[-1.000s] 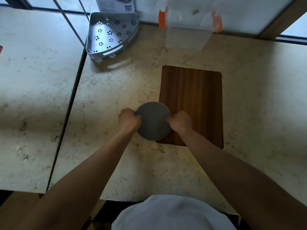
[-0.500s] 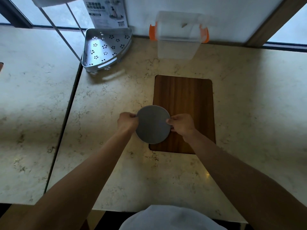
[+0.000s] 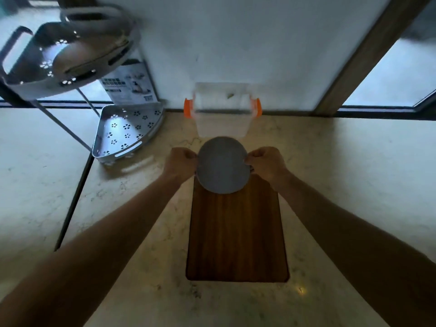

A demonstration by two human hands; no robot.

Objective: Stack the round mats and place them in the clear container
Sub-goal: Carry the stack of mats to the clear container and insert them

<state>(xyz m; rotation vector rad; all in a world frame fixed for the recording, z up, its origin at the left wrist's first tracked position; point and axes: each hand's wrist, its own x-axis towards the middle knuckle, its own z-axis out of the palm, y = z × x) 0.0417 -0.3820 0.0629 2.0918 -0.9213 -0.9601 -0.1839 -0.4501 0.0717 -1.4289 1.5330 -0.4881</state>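
1. A perforated metal corner rack [image 3: 127, 132] stood at the left of the bench [image 3: 342, 161], well clear of the work.
2. The left hand [image 3: 180, 162] was closed, pinching the left edge of the grey round mats [image 3: 223, 165].
3. The mats were held face-up between both hands, above the far end of the wooden board [image 3: 237, 232].
4. The clear container [image 3: 223, 114] lay straight ahead of the mats, just beyond them; neither hand looked nearer.
5. The right hand [image 3: 265, 162] was closed on the mats' right edge.
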